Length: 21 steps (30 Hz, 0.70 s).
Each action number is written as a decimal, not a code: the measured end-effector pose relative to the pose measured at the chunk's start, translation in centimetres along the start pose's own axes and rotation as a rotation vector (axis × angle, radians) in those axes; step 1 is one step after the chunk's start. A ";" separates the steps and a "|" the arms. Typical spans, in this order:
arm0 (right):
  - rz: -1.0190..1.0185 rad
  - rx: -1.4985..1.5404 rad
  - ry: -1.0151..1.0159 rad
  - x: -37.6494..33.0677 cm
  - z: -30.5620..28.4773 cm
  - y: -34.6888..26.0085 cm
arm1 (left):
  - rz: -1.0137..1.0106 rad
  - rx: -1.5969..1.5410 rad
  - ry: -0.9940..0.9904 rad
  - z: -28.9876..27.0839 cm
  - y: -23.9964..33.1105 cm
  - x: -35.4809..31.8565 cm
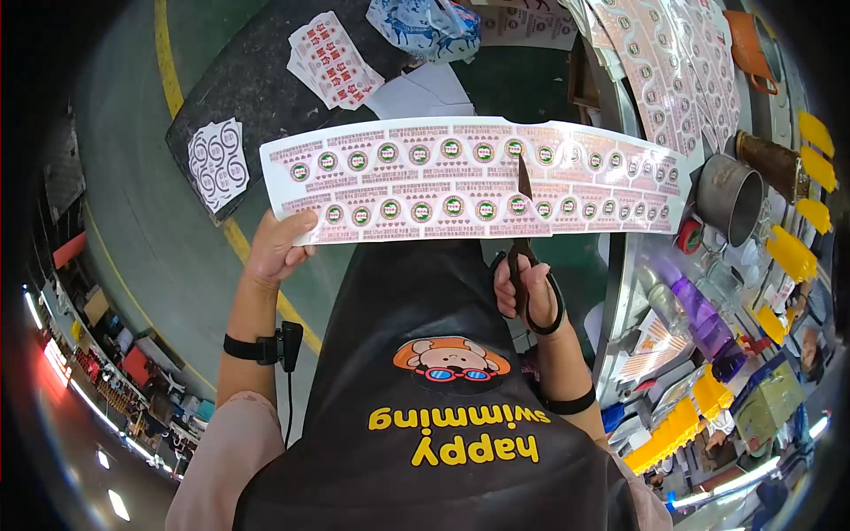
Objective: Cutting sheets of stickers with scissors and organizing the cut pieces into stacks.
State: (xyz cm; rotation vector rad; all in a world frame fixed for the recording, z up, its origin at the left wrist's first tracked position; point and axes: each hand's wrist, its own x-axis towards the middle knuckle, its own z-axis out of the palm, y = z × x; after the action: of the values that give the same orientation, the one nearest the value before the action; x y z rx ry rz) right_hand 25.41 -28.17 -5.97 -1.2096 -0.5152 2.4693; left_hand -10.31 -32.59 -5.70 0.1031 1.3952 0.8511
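A long printed label sheet (pixel 407 184), with two rows of round green emblems on pinkish patterns, stretches in front of me. My left hand (pixel 282 246) pinches its lower left corner between thumb and fingers. In my right hand (pixel 534 292) is a pair of dark scissors (pixel 524 183), with fingers through the handle loops. One blade lies over the sheet's face, pointing away from me, right of the middle. The other blade is hidden, apparently behind the sheet. A cut edge shows at the lower border beside the blade. The sheet's right end reaches over the workbench.
Beyond the sheet, a black table (pixel 257 97) bears red-printed sheets (pixel 332 60), purple-printed sheets (pixel 218 166) and a blue patterned bag (pixel 425 28). At right, the bench holds more label sheets (pixel 673 62), a metal pot (pixel 730 199), a tape roll (pixel 689 236) and purple items (pixel 704 323).
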 end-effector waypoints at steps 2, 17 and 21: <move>0.018 -0.033 0.019 -0.1 -0.2 0.3 | 0.007 0.010 0.003 0.0 0.0 0.0; -0.017 -0.076 0.100 -0.1 0.8 0.7 | -0.014 -0.023 -0.001 -0.2 -0.6 -0.1; -0.002 -0.092 0.112 -0.1 0.6 0.8 | -0.015 -0.001 0.044 0.4 -0.3 -0.3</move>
State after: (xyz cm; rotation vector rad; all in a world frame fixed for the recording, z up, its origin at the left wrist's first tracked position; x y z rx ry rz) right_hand 24.89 -29.02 -5.88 -1.3737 -0.6044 2.3829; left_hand -9.78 -32.83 -5.50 0.0736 1.4354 0.8462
